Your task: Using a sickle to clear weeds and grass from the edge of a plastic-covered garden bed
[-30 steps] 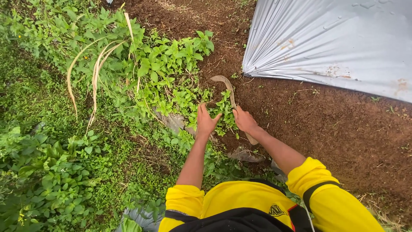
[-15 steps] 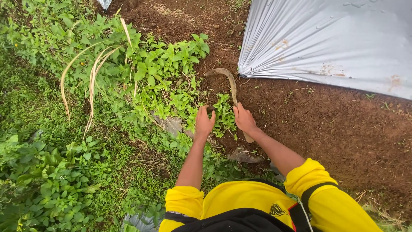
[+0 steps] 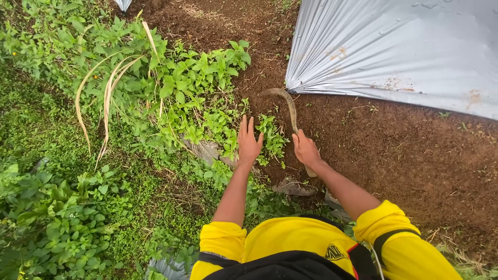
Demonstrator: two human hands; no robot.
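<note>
Left hand (image 3: pixel 249 142), fingers spread, presses the weed clump (image 3: pixel 272 137) at the soil edge. Right hand (image 3: pixel 306 150) grips the sickle (image 3: pixel 288 106); keep its curved blade low, away from fingers.

I see outdoor daylight: brown tilled soil (image 3: pixel 404 155), silver plastic mulch sheet (image 3: pixel 394 46) at right, green weeds (image 3: pixel 62 207) at left.

No packages, signs or screens appear in this garden view. The only label-like mark is a small dark emblem (image 3: pixel 332 252) on the back of the person's yellow shirt (image 3: pixel 290 239) (an angular shape, too small to make out further), just above the black strap at the bottom edge.
</note>
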